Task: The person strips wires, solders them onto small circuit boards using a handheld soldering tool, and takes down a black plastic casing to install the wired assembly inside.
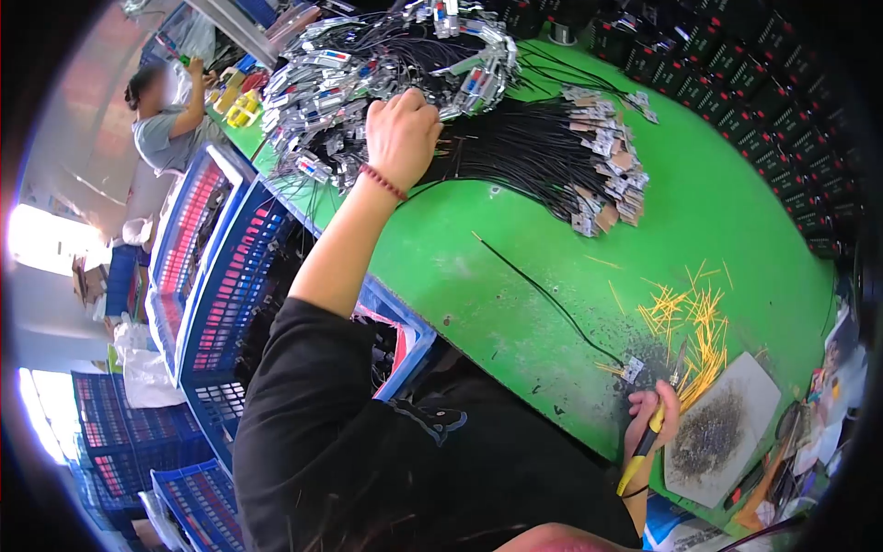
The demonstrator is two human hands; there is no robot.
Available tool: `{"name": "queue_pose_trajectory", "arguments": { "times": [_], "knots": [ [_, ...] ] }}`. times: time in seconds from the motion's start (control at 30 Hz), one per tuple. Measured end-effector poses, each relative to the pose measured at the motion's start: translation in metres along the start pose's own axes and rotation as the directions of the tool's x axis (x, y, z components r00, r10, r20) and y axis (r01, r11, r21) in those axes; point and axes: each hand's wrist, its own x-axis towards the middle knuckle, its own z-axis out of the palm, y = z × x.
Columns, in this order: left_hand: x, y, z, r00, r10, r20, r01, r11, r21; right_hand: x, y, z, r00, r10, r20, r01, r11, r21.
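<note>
Fingers bent downward, my left hand [402,133] reaches onto the edge of a large heap of metal parts with black cables [322,92]; what its fingertips hold, if anything, is hidden. Beside it lies a bundle of black cables [524,152] with small metal ends. Near the table's front edge, my right hand [651,421] is closed around a yellow-handled tool [644,443], its tip pointing at a pile of thin yellow sticks [704,340]. A single black cable [552,299] with a small metal piece [632,369] lies on the green table [441,267], just left of that hand.
Blue crates [221,304] stand at the left, beside the table edge. A grey plate with dark grit [722,432] lies at the right. Black parts with red dots [736,110] line the far side. Another person [166,129] sits at the upper left.
</note>
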Motion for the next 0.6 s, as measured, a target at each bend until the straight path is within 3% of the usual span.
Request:
{"name": "queue_pose_trajectory", "arguments": {
  "times": [0.07, 0.1, 0.17, 0.23, 0.3, 0.33, 0.43, 0.57, 0.6],
  "knots": [
    [-0.002, 0.044, -0.041, 0.998, 0.056, -0.022, -0.058, 0.984, -0.166, -0.003, 0.004, 0.003, 0.999, -0.010, -0.048, 0.011, 1.000, 0.012],
    [-0.009, 0.065, -0.056, 0.979, 0.194, -0.064, -0.204, 0.910, -0.362, -0.002, 0.003, 0.005, 0.998, -0.015, -0.068, 0.016, 1.000, 0.018],
    [-0.027, 0.109, -0.092, 0.890, 0.429, -0.151, -0.453, 0.803, -0.387, 0.003, -0.006, 0.002, 0.997, -0.013, -0.079, 0.018, 0.998, 0.059],
    [-0.030, 0.136, -0.127, 0.812, 0.580, -0.067, -0.494, 0.620, -0.610, 0.010, -0.024, -0.007, 0.992, 0.027, -0.121, -0.014, 0.995, 0.104],
    [-0.032, 0.157, -0.124, 0.783, 0.597, -0.176, -0.498, 0.432, -0.752, 0.023, -0.046, -0.024, 0.976, -0.040, -0.216, 0.070, 0.989, 0.133],
    [-0.027, 0.164, -0.124, 0.747, 0.645, -0.161, -0.505, 0.393, -0.769, 0.026, -0.051, -0.034, 0.946, -0.092, -0.310, 0.162, 0.965, 0.208],
    [-0.008, 0.193, -0.125, 0.678, 0.725, -0.119, -0.537, 0.379, -0.753, 0.041, -0.090, -0.073, 0.850, -0.322, -0.416, 0.416, 0.896, 0.156],
    [0.005, 0.223, -0.117, 0.479, 0.865, -0.146, -0.707, 0.282, -0.648, 0.054, -0.137, -0.084, 0.926, -0.372, -0.068, 0.378, 0.918, 0.123],
    [0.010, 0.227, -0.120, 0.440, 0.886, -0.145, -0.732, 0.261, -0.630, 0.056, -0.136, -0.080, 0.914, -0.401, -0.059, 0.405, 0.908, 0.109]
  ]
}}
